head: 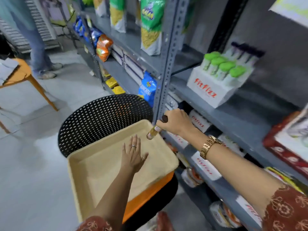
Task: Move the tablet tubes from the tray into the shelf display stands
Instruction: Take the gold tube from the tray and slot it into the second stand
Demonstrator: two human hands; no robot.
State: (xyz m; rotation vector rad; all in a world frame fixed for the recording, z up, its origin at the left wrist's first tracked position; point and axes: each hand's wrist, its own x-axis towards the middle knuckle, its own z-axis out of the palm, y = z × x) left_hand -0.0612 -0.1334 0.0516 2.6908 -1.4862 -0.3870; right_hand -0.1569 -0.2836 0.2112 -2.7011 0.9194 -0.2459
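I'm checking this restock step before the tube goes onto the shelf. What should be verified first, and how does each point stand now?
1. Tube held in the right hand: ok, fingers closed around it.
2. Tube clear of the tray: ok, it is over the far corner rim.
3. Left hand free: ok, open and flat over the tray.
4. More tubes left in the tray: cannot tell; none visible, the arm hides part.
5. Free slot in the white display stand: cannot tell; the front row holds green-capped tubes.
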